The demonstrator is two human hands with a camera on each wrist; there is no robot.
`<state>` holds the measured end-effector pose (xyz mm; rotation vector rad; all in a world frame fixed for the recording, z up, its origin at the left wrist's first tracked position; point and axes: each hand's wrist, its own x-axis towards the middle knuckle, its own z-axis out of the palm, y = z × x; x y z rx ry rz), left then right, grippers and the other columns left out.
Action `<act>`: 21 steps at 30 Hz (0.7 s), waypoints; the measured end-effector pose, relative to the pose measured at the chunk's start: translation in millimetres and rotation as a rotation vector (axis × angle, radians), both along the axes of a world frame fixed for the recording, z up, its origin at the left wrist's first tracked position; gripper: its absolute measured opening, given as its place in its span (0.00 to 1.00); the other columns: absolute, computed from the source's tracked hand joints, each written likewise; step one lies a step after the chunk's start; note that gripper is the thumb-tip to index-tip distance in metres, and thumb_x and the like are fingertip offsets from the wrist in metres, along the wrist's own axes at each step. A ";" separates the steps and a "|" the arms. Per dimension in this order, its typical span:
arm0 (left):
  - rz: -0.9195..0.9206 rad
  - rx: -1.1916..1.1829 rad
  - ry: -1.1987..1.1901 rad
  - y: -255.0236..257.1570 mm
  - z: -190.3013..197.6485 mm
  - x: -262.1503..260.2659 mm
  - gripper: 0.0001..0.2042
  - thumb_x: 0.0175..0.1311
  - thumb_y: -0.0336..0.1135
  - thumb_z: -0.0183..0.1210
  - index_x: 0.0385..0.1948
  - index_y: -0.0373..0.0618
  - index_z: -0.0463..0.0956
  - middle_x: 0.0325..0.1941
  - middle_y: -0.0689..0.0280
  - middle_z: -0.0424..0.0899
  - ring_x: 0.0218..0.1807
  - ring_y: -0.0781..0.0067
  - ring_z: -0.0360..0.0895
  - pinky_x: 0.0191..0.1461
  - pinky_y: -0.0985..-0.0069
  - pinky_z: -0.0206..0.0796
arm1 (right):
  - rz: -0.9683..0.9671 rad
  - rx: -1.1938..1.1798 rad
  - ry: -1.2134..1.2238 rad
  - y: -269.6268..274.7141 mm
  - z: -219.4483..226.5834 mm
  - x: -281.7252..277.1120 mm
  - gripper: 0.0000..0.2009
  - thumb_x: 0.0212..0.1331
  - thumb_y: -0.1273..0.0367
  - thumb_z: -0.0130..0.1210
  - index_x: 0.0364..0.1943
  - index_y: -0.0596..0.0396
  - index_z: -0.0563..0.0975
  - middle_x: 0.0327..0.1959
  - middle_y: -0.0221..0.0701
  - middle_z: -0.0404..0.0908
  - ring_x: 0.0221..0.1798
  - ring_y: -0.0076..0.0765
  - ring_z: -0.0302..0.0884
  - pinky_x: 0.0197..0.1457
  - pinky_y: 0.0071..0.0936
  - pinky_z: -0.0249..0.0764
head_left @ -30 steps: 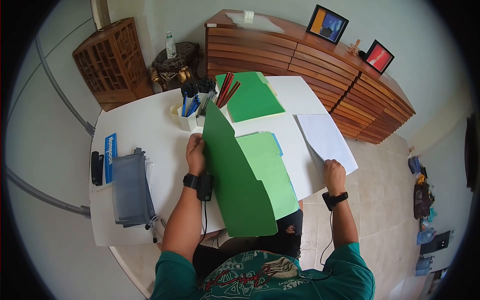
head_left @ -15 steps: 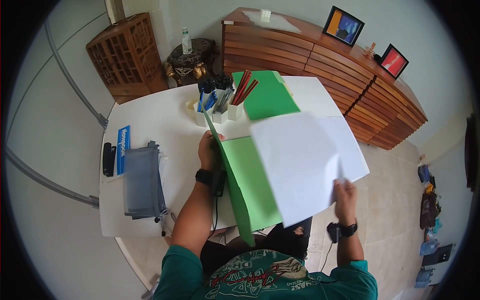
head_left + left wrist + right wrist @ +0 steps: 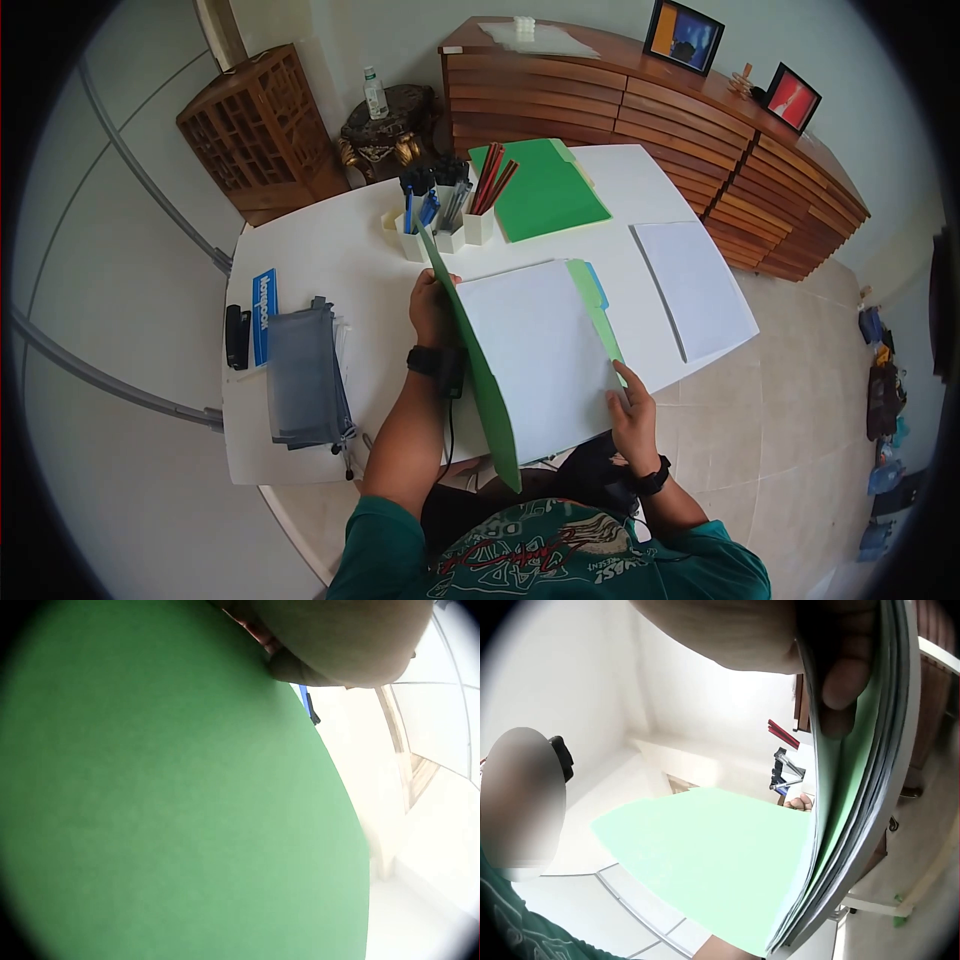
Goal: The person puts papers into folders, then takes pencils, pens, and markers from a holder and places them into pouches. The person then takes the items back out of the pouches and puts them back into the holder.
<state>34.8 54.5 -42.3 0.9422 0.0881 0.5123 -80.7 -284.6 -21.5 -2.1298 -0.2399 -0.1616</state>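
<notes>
My left hand [image 3: 430, 312] grips the far part of the raised cover of a green folder [image 3: 482, 395], which stands nearly on edge. In the left wrist view that cover [image 3: 187, 817] fills most of the picture beneath the hand. A white sheet of paper [image 3: 540, 350] lies inside the folder, with a light green tabbed edge showing along its right side. At the sheet's lower right edge, my right hand [image 3: 634, 428] pinches the paper, thumb on top. The right wrist view shows its fingers [image 3: 846, 684] between the paper and a green folder leaf.
A stack of white paper [image 3: 695, 285] lies at the table's right edge. Behind are a dark green folder [image 3: 550, 195] and a pen holder [image 3: 450, 238] with pens and pencils. A grey mesh pouch [image 3: 305, 375], a blue notebook box [image 3: 264, 315] and a black stapler [image 3: 237, 337] lie left.
My right hand has taken a white sheet from the stack at the right and brought it left into the open folder. The left hand still holds the cover up.
</notes>
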 end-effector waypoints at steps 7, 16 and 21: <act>0.124 0.452 0.152 -1.6 -25.7 11.4 0.04 0.70 0.26 0.51 0.37 0.39 0.75 0.35 0.65 0.79 0.34 0.71 0.76 0.41 0.75 0.70 | 0.034 -0.004 0.052 -2.5 6.3 1.5 0.22 0.61 0.77 0.56 0.61 0.61 0.74 0.42 0.45 0.83 0.45 0.43 0.79 0.47 0.34 0.76; 0.223 1.111 0.222 -21.7 8.1 -3.8 0.11 0.55 0.18 0.60 0.40 0.40 0.78 0.45 0.59 0.82 0.54 0.54 0.75 0.58 0.62 0.69 | -0.029 -0.090 -0.247 -30.3 57.1 6.8 0.12 0.60 0.72 0.60 0.48 0.59 0.82 0.48 0.44 0.82 0.52 0.51 0.81 0.55 0.41 0.77; 0.209 1.172 0.190 -22.2 3.7 -1.5 0.13 0.54 0.19 0.61 0.41 0.41 0.80 0.45 0.57 0.83 0.54 0.51 0.77 0.59 0.60 0.69 | 0.456 -0.567 -0.241 -8.1 70.8 11.3 0.42 0.27 0.58 0.80 0.58 0.43 0.78 0.68 0.42 0.67 0.70 0.63 0.61 0.69 0.57 0.66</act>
